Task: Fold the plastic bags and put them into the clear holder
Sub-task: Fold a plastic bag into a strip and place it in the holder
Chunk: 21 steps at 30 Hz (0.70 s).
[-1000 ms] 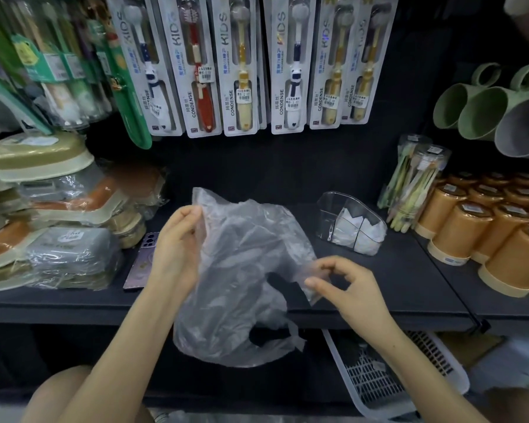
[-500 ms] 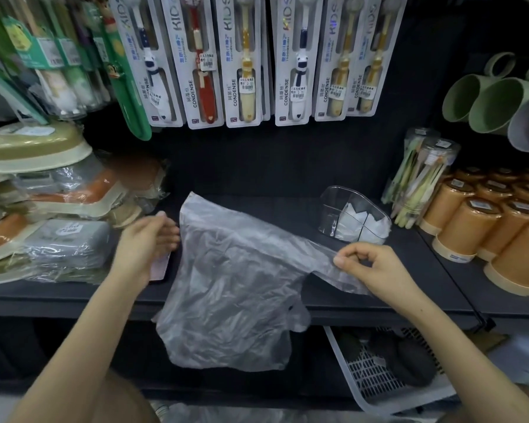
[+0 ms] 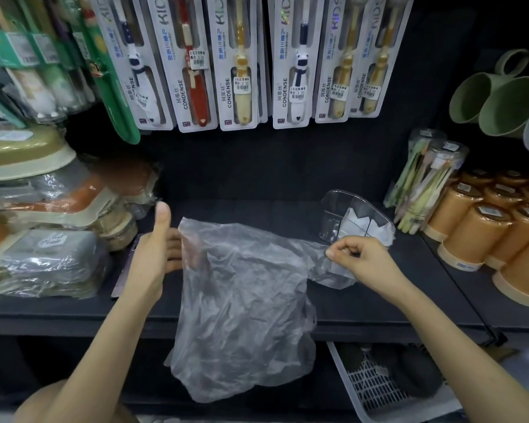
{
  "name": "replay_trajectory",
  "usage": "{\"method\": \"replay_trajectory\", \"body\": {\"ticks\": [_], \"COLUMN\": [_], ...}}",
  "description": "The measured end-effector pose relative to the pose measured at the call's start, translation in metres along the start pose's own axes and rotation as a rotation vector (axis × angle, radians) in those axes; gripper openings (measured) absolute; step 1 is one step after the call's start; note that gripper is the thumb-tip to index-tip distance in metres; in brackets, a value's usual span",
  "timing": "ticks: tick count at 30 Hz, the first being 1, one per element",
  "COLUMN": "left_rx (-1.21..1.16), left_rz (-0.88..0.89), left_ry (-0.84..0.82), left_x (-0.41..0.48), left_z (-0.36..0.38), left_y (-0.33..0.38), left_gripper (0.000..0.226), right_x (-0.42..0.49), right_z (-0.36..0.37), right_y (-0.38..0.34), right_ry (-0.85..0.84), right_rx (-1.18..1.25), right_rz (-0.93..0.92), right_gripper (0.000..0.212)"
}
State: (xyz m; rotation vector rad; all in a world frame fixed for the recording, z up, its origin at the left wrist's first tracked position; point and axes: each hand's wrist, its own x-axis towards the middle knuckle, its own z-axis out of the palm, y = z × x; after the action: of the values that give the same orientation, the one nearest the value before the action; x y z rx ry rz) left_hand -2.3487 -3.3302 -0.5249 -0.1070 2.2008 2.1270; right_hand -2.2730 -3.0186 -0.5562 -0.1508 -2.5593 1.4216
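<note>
The bag [image 3: 242, 300] lies crumpled across the front of the dark shelf [image 3: 257, 212], its lower half hanging over the edge. The right hand [image 3: 367, 264] pinches one stretched corner of it between thumb and curled fingers, just in front of the holder [image 3: 333, 209]. The left hand [image 3: 153, 257] is released: the thumb is raised clear and the fingers reach flat to the bag's left edge. Their tips are hazy behind the film, so I cannot tell whether they lie under it or against it. The holder stands at the back right of the shelf with white folded bags [image 3: 361, 230] inside. A flat dark thing [image 3: 121, 276] shows beside the left wrist, mostly hidden. Below the shelf a white basket [image 3: 376, 389] is cut off by the frame, and its dark contents are hard to make out.
</note>
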Motion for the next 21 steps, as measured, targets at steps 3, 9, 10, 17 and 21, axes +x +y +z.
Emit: {"method": "replay_trajectory", "body": {"ticks": [3,9,10,17,21], "left_rx": [0.021,-0.018,0.022,0.183,0.135], "left_rz": [0.052,0.046,0.053,0.087,-0.069], "left_ry": [-0.026,0.076,0.091,0.095,0.087], "left_x": [0.012,0.053,0.06,0.104,0.122], "left_z": [-0.001,0.018,0.022,0.052,0.062], "left_y": [-0.008,-0.026,-0.03,-0.039,-0.039], "left_gripper": [0.033,0.02,0.021,0.029,0.029], "right_x": [0.013,0.043,0.048,0.081,0.072], "right_z": [0.003,0.007,0.006,-0.008,-0.011], "right_y": [0.005,0.021,0.024,0.033,0.024], "right_ry": [-0.02,-0.023,-0.027,0.07,0.206], "right_rx": [-0.016,-0.02,-0.043,-0.026,-0.15], "right_rz": [0.025,0.093,0.101,0.167,0.056], "right_gripper": [0.015,0.013,0.02,0.04,0.046]}}
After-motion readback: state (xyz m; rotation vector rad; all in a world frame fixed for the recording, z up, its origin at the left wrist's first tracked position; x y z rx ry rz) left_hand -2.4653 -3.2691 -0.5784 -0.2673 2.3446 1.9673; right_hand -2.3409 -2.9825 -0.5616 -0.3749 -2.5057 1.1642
